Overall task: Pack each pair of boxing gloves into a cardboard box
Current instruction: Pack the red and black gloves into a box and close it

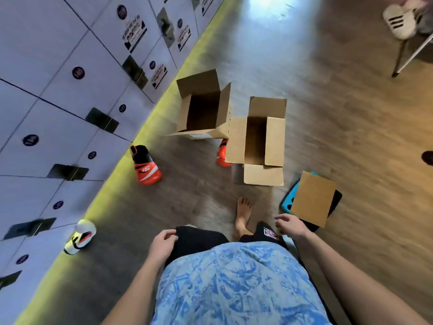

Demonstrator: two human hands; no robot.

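While you stand barefoot on the wood-grain floor (328, 109), your left hand (162, 246) rests at your hip with its fingers loosely curled against your black shorts (199, 240), gripping nothing. Your right hand (290, 225) hangs at the other hip, fingers half bent and slightly apart, also holding nothing.

At 12 o'clock from your foot (243, 213), two plain brown cardboard boxes stand on the floor with all flaps up or folded out. The far box (203, 109) sits toward 11 o'clock; what shows of its inside is dark and bare. The near box (256, 141) touches it at one corner, and its floor is bare cardboard too.

One glossy orange glove (146, 166) with a black cuff and white stripe lies at 10 o'clock, near the yellow strip along the white lockers (58, 109). A second orange glove (223, 153) is tucked against the near box's left side, partly hidden by it. A white glove (80, 236) with black and red marks lies at 9 o'clock, beside the lockers.

At 2 o'clock a flat cardboard flap (312, 199) covers something blue and black; you cannot tell from here what it is. A metal chair leg (410, 56) shows far off at 1 o'clock.
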